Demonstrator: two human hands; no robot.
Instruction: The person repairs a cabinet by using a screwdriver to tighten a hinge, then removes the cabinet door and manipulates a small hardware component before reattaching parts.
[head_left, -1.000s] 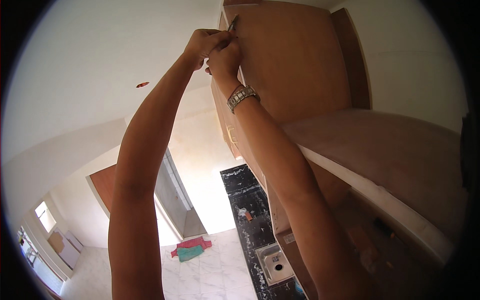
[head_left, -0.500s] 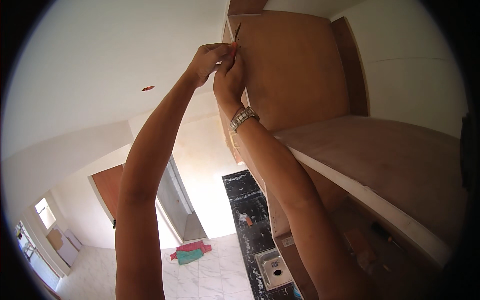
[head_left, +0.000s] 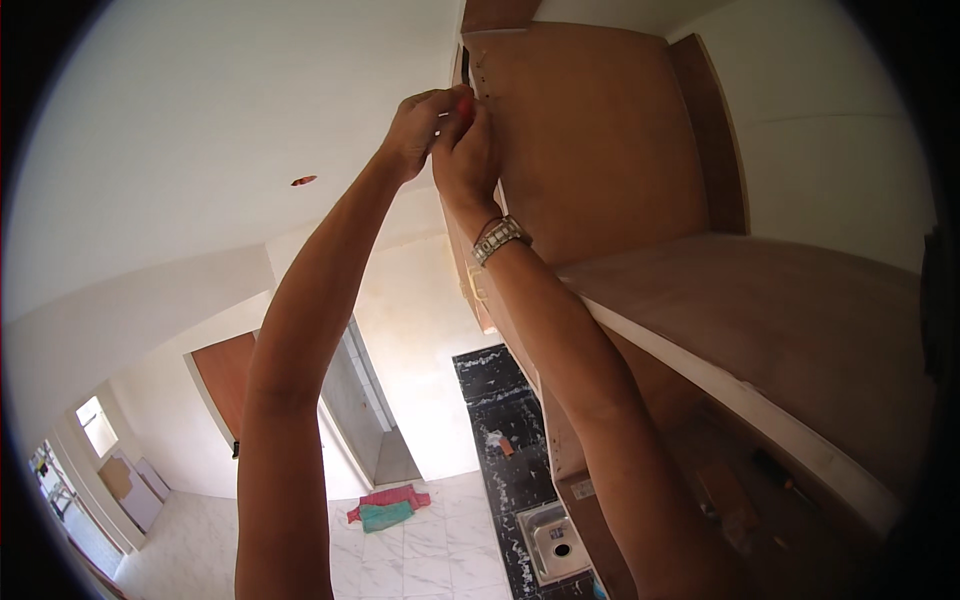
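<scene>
Left grip (head_left: 413, 134) and right grip (head_left: 468, 166) enclose red tool (head_left: 465, 107)

The black, white-streaked bench (head_left: 519, 482), with a steel sink (head_left: 538, 528) set into its near part, carries a small orange-brown piece (head_left: 506, 447) beside a white scrap (head_left: 493, 439) farther along, while on the pale marbled floor (head_left: 440, 550) to its left a teal cloth (head_left: 386, 517) lies touching a red cloth (head_left: 400, 496).

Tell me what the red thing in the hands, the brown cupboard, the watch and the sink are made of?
Red thing: maybe plastic, brightly coloured, but mostly hidden by fingers.
Cupboard: probably wood or board, brown and dull.
Watch: likely metal, with silvery links.
Sink: probably steel, silvery grey with bright reflections.
</scene>
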